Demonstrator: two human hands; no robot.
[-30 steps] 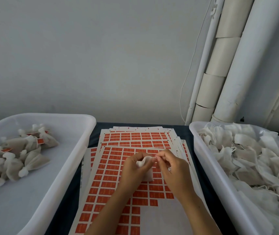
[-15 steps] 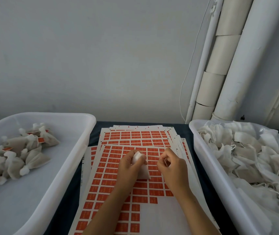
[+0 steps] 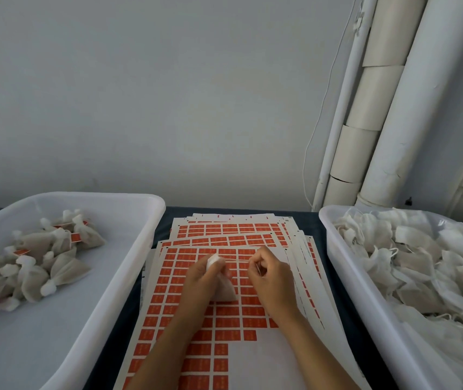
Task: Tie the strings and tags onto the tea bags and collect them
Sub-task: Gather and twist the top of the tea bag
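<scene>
At the packing table, my left hand (image 3: 202, 280) grips a white tea bag (image 3: 223, 287) by its gathered neck, the puffed top (image 3: 213, 260) poking out above my curled fingers and the filled body hanging below my palm, over the top sheet of orange tags (image 3: 224, 313). My right hand (image 3: 271, 274) pinches the string (image 3: 236, 259), which runs taut from the neck of the bag across to my fingertips.

The bag looks light and soft, a thin mesh pouch that would give under any squeeze; I judge the neck to be the right place to hold it, since the cinched fabric is firmer there and a grip on the body might crush or tear it. The string is fine and likely slippery, so a tight pinch close to the knot should serve best, pulled steadily rather than jerked.

To my left, a white tub (image 3: 129, 249) holds a cluster of finished bags (image 3: 42, 263), several showing orange tags. To my right, a second tub (image 3: 345, 266) is heaped with untied bags (image 3: 421, 266) and loose loops of string. The stack of tag sheets lies between the two tubs on a dark cloth (image 3: 168, 218); part of the top sheet has already been stripped of labels.
</scene>
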